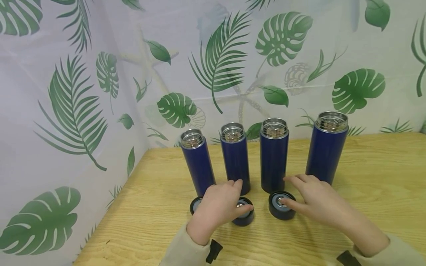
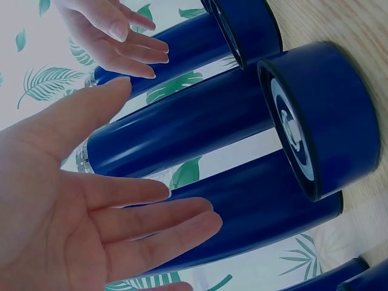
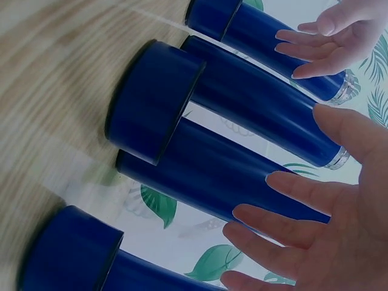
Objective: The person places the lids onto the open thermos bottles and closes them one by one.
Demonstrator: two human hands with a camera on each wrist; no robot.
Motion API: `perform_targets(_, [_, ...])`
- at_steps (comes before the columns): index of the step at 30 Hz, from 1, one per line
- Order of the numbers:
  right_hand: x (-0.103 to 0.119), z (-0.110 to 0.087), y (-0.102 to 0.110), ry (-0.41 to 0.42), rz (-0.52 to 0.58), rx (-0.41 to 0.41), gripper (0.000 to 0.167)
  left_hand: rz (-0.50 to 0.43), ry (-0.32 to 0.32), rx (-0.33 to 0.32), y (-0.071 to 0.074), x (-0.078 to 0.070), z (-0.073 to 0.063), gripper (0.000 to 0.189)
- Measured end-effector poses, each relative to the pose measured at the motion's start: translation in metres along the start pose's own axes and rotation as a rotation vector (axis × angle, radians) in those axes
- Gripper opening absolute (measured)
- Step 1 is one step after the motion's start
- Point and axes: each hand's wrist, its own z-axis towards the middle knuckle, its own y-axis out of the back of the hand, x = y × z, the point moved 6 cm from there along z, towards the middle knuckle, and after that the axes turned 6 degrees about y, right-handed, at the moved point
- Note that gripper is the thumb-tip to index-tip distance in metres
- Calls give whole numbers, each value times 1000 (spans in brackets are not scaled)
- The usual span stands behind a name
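Note:
Several blue vacuum flasks stand uncapped in a row, steel necks showing: a left one, a second, a third and a right one. Blue screw lids lie in front, undersides up: a middle lid, a right lid, and a left lid partly behind my left hand. That hand hovers over the lids with fingers extended, gripping nothing. My right hand, fingers spread, holds nothing; its thumb overlaps the right lid. Another lid shows in the right wrist view.
The flasks and lids share a light wood-grain table. Behind and to the left hangs a white cloth printed with green leaves. Dark straps cross the light sleeves at both wrists.

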Motion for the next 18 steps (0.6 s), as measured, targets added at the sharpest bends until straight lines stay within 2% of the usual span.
perform_targets(5, [-3, -1, 1, -10, 0, -14, 52, -6, -14, -15, 1, 0, 0, 62])
perform_targets(13, [-11, -3, 1, -12, -10, -36, 50, -22, -58, -80, 5, -2, 0, 54])
perform_targets(18, [-19, -8, 1, -3, -23, -54, 49, -24, -78, -84, 5, -4, 1, 51])
